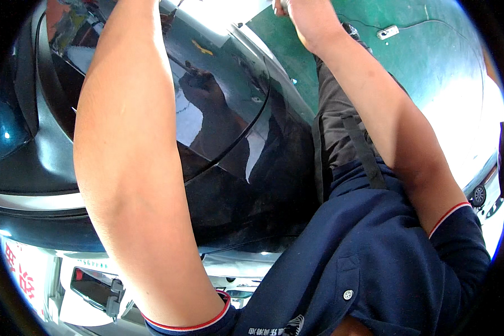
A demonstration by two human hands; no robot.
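While both forearms stretch up toward twelve o'clock, the work in hand looks like a pass over the glossy dark car panel (229, 112), which fills the middle of the view and curves away toward nine o'clock. The left hand is out of view past the top rim, so I cannot tell its grip. The right hand (305, 19) sits at about one o'clock, curled shut around a small pale object (280, 5) that is cut off by the rim (too little shows to say what it is). A dim reflection of a hand lies on the panel near centre. Beyond, at one to two o'clock, is a green floor (431, 61) with a small white device (387, 32) on a cord. My judgement: the next stroke calls for steady, even contact along the panel's curve.
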